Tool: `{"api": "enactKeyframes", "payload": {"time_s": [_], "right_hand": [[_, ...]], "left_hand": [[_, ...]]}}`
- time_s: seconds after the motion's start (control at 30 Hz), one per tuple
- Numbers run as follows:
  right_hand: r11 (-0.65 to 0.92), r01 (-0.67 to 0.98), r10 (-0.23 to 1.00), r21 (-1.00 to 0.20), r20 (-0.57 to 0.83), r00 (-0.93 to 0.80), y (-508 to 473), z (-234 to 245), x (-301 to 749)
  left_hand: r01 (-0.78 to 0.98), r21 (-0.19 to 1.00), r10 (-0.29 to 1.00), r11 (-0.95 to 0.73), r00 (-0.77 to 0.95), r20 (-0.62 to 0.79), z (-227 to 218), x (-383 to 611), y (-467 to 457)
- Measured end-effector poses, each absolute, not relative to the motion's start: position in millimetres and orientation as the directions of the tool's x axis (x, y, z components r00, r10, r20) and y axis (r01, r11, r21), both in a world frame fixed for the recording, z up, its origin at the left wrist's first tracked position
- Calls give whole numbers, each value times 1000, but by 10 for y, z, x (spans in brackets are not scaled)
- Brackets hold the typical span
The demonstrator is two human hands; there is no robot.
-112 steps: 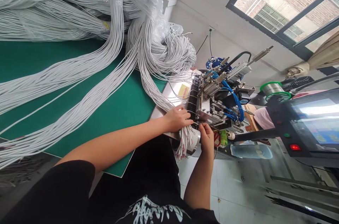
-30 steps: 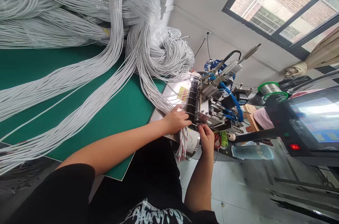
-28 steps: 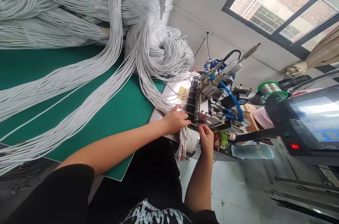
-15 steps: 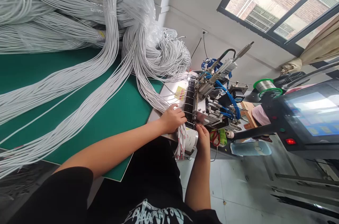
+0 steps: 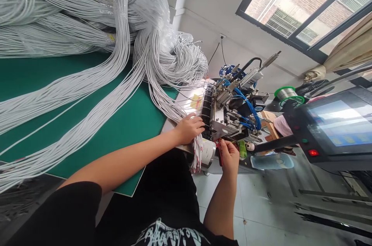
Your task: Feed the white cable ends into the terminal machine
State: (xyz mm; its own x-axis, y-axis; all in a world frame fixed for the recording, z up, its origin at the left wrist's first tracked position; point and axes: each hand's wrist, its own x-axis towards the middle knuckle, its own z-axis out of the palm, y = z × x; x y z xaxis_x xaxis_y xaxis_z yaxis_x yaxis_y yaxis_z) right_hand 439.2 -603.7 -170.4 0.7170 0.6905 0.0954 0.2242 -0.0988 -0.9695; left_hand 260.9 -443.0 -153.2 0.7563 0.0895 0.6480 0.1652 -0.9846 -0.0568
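Note:
My left hand (image 5: 189, 129) is closed around a bundle of thin white cables beside the machine's edge. The reddish-tipped cable ends (image 5: 197, 155) hang down below that hand. To its right, my right hand (image 5: 230, 156) is pinched on a small red-handled tool (image 5: 219, 151); whether it is scissors or cutters I cannot tell. Just above the tool stands the bench machine (image 5: 223, 116), with metal cylinders and blue air hoses. Several cables run into the black toothed strip (image 5: 207, 102) along its left side. A white cylindrical part (image 5: 208, 152) lies between the two hands.
Long white cable bundles (image 5: 95, 110) stretch over the green table (image 5: 154, 116), with plastic-wrapped heaps (image 5: 72, 9) behind. On the right are a control screen (image 5: 343, 122), a solder wire spool (image 5: 288, 94) and a clear blue tray (image 5: 271, 161).
My right hand has moved off the machine's lower edge, slightly right and down, and now has the red-handled tool. My left hand stays on the cables.

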Motion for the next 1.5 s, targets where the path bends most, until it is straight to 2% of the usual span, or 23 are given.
{"api": "enactKeyframes", "payload": {"time_s": [0.17, 0.33, 0.4, 0.47, 0.7, 0.8, 0.9, 1.0, 1.13, 1.3, 1.5], "right_hand": [[-84, 356, 753, -931, 175, 634, -6123, -1478, 4249], [36, 508, 937, -861, 205, 282, -6163, -1227, 4063], [74, 563, 966, -823, 200, 166, -6148, -1194, 4027], [89, 597, 972, -797, 201, 123, -6126, -1190, 4016], [53, 561, 957, -826, 202, 207, -6122, -1197, 4024], [52, 541, 920, -839, 251, 302, -6111, -1254, 4031], [54, 444, 814, -894, 297, 499, -6053, -1372, 4050], [69, 271, 645, -960, 250, 722, -5957, -1496, 4068], [105, 149, 488, -983, 182, 854, -5841, -1571, 4051], [85, 119, 493, -989, 145, 858, -5793, -1562, 4000], [97, 18, 616, -995, 74, 784, -5821, -1561, 4057]], "left_hand": [[183, -81, 73, -980, 705, 706, -1521, 2605, -4425], [187, -91, 67, -978, 698, 713, -1505, 2591, -4427], [182, -89, 66, -979, 701, 710, -1501, 2589, -4427], [178, -87, 65, -980, 704, 707, -1499, 2590, -4424], [173, -68, 78, -983, 716, 694, -1498, 2593, -4420], [159, -59, 78, -985, 732, 677, -1503, 2591, -4421], [115, -61, 45, -991, 745, 666, -1504, 2590, -4414], [99, -58, 34, -993, 736, 676, -1501, 2589, -4408], [105, -60, 32, -993, 709, 705, -1479, 2583, -4422], [148, -86, 41, -985, 693, 720, -1430, 2587, -4456], [173, -100, 57, -980, 721, 690, -1438, 2608, -4458]]}}
